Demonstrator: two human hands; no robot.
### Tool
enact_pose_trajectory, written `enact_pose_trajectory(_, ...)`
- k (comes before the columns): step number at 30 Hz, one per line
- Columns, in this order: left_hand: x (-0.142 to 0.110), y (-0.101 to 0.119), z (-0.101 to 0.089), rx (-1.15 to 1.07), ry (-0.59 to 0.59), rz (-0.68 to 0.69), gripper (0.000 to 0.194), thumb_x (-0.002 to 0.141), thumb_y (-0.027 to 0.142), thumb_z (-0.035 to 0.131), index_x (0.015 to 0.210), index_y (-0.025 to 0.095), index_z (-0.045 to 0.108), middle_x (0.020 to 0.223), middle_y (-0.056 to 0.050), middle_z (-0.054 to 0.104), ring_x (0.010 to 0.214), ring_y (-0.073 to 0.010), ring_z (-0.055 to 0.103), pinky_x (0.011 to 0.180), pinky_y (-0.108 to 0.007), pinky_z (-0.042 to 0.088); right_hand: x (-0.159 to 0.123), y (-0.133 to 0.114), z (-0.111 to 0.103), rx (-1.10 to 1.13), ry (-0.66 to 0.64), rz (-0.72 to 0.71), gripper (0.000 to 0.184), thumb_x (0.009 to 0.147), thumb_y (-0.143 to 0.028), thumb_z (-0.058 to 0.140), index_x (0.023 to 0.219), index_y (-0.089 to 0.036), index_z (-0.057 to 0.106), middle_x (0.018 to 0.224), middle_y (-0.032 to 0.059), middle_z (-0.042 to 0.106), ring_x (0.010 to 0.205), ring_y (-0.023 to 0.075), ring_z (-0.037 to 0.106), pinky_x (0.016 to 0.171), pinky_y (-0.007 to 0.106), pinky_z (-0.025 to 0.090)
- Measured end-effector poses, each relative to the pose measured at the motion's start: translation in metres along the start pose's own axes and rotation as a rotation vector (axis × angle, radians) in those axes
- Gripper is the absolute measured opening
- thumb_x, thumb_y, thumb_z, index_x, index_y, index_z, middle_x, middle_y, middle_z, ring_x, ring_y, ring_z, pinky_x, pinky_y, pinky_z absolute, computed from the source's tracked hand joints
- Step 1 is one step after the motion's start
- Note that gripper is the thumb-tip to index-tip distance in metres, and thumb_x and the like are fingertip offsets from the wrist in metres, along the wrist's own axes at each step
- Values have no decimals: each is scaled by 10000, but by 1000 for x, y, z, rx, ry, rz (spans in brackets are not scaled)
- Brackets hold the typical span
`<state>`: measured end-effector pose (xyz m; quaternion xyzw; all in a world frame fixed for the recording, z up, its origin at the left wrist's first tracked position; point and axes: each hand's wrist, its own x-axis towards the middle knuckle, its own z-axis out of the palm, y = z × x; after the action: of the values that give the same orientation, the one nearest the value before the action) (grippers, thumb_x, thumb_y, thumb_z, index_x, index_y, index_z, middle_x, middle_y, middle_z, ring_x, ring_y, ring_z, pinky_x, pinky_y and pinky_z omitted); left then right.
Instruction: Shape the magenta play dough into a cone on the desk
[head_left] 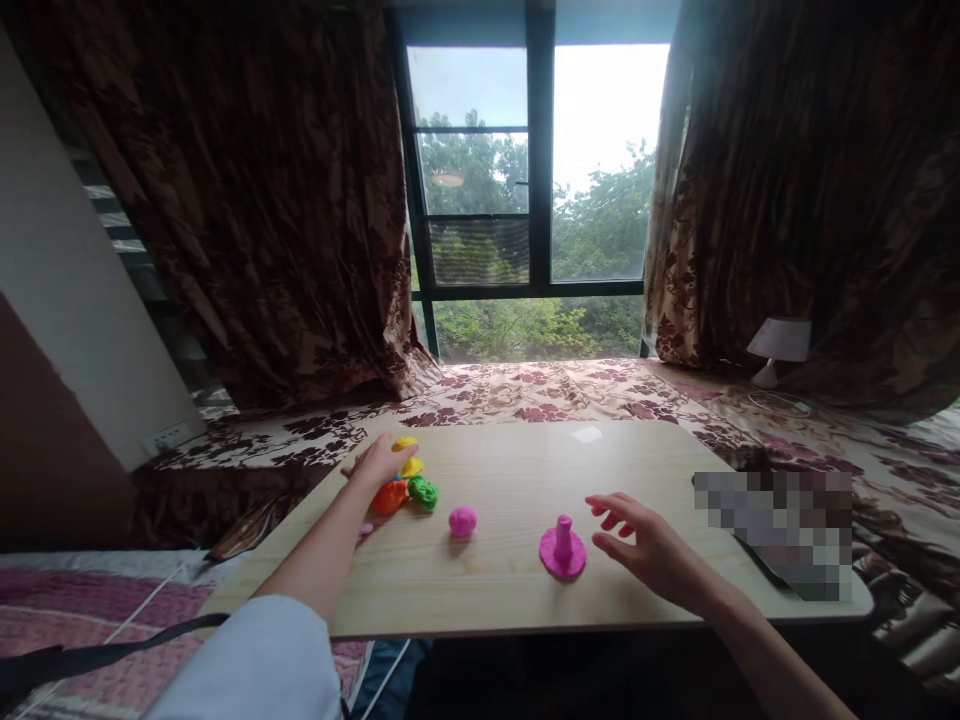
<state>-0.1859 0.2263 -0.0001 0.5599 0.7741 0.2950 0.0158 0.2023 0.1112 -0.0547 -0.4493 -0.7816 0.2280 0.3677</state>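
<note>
- The left hand (377,464) is hovering or resting over the far left part of the wooden-topped table (510,465), its thumb pointing right across yellow modelling clay (412,467); the fingers are hiding behind the hand, so I cannot tell how far they are closing or whether they are gripping any of it.
- An orange clay lump (390,498) is sitting just on the near side of that hand, and a crumpled green clay lump (424,493) is lying right beside it.
- A pink clay ball (463,522) is resting by itself on the tabletop, between the green lump and a magenta clay piece.
- That magenta clay piece (562,552) is standing near the front edge, its flat round base lying down and its short stem pointing up.
- The right hand (643,542) is hanging just right of the magenta piece, fingers loosely curving and thumb parting from them; it is holding nothing.
- A pixelated item (780,540) is covering the table's right end.
- Beyond, a white lamp (780,342) is standing on floral fabric (540,390) below the window (480,170).
</note>
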Motion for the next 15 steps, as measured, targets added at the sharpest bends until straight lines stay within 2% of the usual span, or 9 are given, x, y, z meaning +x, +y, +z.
enact_pose_trajectory(2, -5, 8, 2, -8, 22, 29, 319, 852, 311, 534, 1134, 163, 526, 1140, -71, 567, 958, -202, 585, 790, -408, 497, -1, -3, -6, 0, 30, -7, 323, 802, -244, 555, 1125, -247, 557, 1014, 44, 588, 815, 166, 590, 714, 303, 494)
enact_pose_trajectory(4, -22, 22, -1, -38, 78, 113, 329, 850, 314, 534, 1145, 169, 522, 1162, -75, 558, 988, -212, 572, 822, -427, 480, -2, -14, -10, 1, 116, -25, 277, 806, -239, 554, 1083, -241, 578, 1001, 47, 594, 796, 167, 592, 709, 303, 494)
enact_pose_trajectory(5, -35, 31, -3, -59, 111, 181, 336, 847, 310, 537, 1153, 173, 517, 1185, -79, 547, 1023, -220, 554, 863, -450, 453, -3, -23, -11, 8, 179, -42, 247, 812, -232, 549, 1056, -237, 587, 993, 48, 598, 788, 165, 591, 711, 301, 492)
enact_pose_trajectory(8, -95, 60, -9, -138, 164, 403, 429, 780, 292, 600, 1193, 244, 492, 1196, -44, 549, 1129, -213, 484, 1024, -371, 333, -8, -61, -9, 82, 344, -137, 150, 829, -199, 531, 959, -228, 600, 922, 41, 611, 772, 156, 588, 708, 280, 487)
enact_pose_trajectory(10, -143, 75, -11, -183, 151, 515, 485, 767, 303, 601, 1228, 269, 455, 1188, -24, 543, 1123, -202, 483, 1025, -349, 337, -11, -89, -4, 157, 335, -211, 115, 838, -187, 524, 924, -219, 593, 890, 38, 611, 772, 152, 587, 715, 272, 486)
enact_pose_trajectory(12, -184, 83, -13, -289, 120, 597, 474, 786, 275, 567, 1244, 266, 445, 1171, -38, 531, 1110, -212, 487, 991, -366, 373, -12, -111, 2, 176, 274, -266, 101, 855, -182, 504, 902, -205, 591, 881, 34, 605, 766, 139, 581, 707, 260, 475)
enact_pose_trajectory(15, -221, 87, -13, -434, 63, 620, 495, 769, 228, 568, 1250, 258, 453, 1137, -53, 519, 1087, -222, 496, 925, -350, 429, -12, -125, 9, 86, 195, -273, 104, 864, -194, 504, 881, -200, 607, 864, 23, 601, 748, 124, 566, 688, 245, 450)
